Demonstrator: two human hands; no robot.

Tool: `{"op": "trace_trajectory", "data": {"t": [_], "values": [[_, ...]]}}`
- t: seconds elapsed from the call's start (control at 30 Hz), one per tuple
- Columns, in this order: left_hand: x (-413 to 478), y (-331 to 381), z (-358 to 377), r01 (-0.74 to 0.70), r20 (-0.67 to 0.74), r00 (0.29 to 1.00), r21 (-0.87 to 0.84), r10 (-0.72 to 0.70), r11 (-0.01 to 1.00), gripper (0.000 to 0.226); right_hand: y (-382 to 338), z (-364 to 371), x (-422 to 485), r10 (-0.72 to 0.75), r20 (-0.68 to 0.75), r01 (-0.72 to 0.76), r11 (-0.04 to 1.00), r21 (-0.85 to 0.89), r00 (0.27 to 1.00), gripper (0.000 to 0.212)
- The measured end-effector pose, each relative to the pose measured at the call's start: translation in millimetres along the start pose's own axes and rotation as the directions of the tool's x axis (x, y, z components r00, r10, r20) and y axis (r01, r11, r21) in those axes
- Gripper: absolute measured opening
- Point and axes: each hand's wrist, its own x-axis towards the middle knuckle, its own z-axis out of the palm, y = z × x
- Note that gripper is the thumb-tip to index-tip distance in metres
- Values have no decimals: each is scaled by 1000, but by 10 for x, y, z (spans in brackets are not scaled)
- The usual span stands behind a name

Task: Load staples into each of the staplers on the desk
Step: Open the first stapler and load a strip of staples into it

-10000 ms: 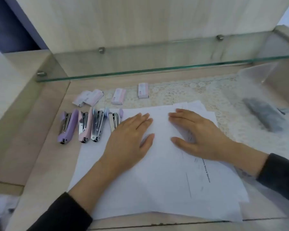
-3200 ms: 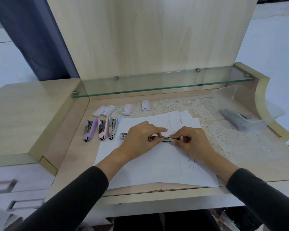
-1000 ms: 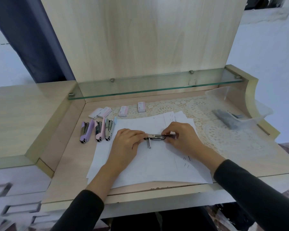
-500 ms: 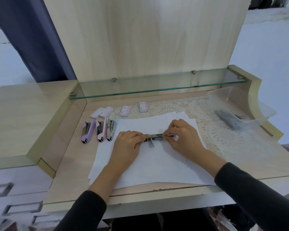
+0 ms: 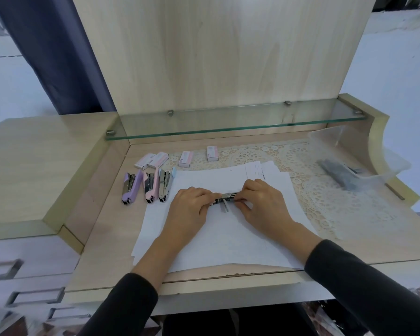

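Far left on the tabletop (image 5: pixel 107 226), a purple stapler (image 5: pixel 129 187), a pink stapler (image 5: pixel 150 187) and a blue stapler (image 5: pixel 165 186) lie side by side, long axes running front to back. Next, the left hand (image 5: pixel 192 207), fingers (image 5: pixel 205 194) curled round one end of the open stapler (image 5: pixel 226 197), which lies crosswise, left to right, over the white paper (image 5: pixel 228 238). The right hand (image 5: pixel 264 204) pinches its other end. Far right sits a clear tub (image 5: pixel 330 141).

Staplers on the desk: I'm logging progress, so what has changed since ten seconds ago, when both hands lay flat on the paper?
The fourth stapler left the row's right end and is now held crosswise over the paper, gripped at its ends by the left hand and the right hand. The purple stapler, pink stapler and blue stapler remain lined up at the left; the staple boxes stay behind them.
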Motion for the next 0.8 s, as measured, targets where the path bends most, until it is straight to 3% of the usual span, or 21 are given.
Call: {"op": "trace_trajectory", "data": {"t": [0.6, 0.8], "values": [[-11, -28, 27, 69, -9, 998, -79, -70, 994, 26, 73, -35, 33, -5, 143, -19, 985, 170, 990, 8], [-23, -7, -12, 66, -21, 997, -74, -68, 995, 23, 122, -222, -10, 79, 179, -119, 968, 222, 981, 8]]}}
